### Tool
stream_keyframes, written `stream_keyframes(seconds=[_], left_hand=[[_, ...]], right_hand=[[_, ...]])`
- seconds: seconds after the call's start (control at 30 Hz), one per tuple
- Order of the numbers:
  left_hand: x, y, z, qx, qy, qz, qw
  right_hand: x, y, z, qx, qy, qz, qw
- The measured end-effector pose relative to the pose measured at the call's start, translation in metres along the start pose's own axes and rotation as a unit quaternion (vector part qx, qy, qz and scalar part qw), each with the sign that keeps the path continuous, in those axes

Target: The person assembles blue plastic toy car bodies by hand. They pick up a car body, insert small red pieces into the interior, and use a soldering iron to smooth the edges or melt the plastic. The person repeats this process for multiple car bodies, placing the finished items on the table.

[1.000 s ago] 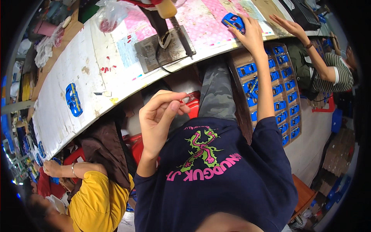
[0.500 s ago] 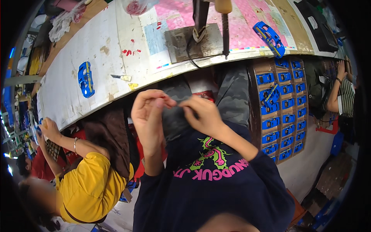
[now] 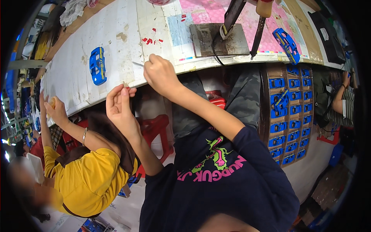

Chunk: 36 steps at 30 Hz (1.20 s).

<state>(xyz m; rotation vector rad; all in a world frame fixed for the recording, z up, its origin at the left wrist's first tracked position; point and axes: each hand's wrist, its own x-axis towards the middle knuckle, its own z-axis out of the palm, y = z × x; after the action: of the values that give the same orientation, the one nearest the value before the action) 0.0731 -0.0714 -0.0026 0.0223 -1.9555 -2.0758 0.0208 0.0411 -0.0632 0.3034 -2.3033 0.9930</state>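
1. Half a second ago both hands were bunched together near the chest over something dark; now they are lying apart at the near edge of the counter (image 3: 77,77), and the view is sitting lower, showing more of the worktop.
2. The right hand (image 3: 162,75) is resting knuckles-up on the counter rim, fingers curled in a pinch around something too small to make out.
3. The left hand (image 3: 119,106) is hovering just below the rim, thumb and fingertips pinched on a tiny pale scrap (image 3: 125,84) that is touching the counter edge.
4. A blue toy car shell (image 3: 97,65) is lying on the white counter, to the left of both hands and clear of them, with yellowish marks along its top.
5. Small red scraps (image 3: 151,40) are scattered on the surface beyond the right hand.
6. Farther back, a grey metal plate (image 3: 201,38) is carrying a dark pressing tool (image 3: 232,15), and another blue shell (image 3: 286,44) is sitting on the pink sheet to the right.
7. A cardboard tray of blue shells (image 3: 290,120) is standing beside the person's right knee.
8. A co-worker in yellow (image 3: 89,181) is sitting to the left, one hand raised to the counter end, and another person's arm is showing at the far right.
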Motion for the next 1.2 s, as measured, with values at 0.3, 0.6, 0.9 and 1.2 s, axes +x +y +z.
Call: stream_keyframes(seconds=[0.3,0.6,0.9,1.2], left_hand=[[0.029,-0.037,0.063,0.237,-0.212,0.053,0.947],[0.037,-0.044,0.079,0.293,-0.274,0.072,0.913],[0.034,-0.047,0.077,0.295,-0.265,0.087,0.914],[0.032,-0.048,0.077,0.296,-0.264,0.112,0.911]], right_hand=[[-0.035,0.004,-0.093,-0.072,0.011,0.178,0.981],[-0.047,0.015,-0.086,-0.092,-0.038,0.211,0.972],[-0.045,0.013,-0.079,-0.076,-0.044,0.197,0.976],[-0.045,0.015,-0.079,-0.093,-0.039,0.156,0.983]])
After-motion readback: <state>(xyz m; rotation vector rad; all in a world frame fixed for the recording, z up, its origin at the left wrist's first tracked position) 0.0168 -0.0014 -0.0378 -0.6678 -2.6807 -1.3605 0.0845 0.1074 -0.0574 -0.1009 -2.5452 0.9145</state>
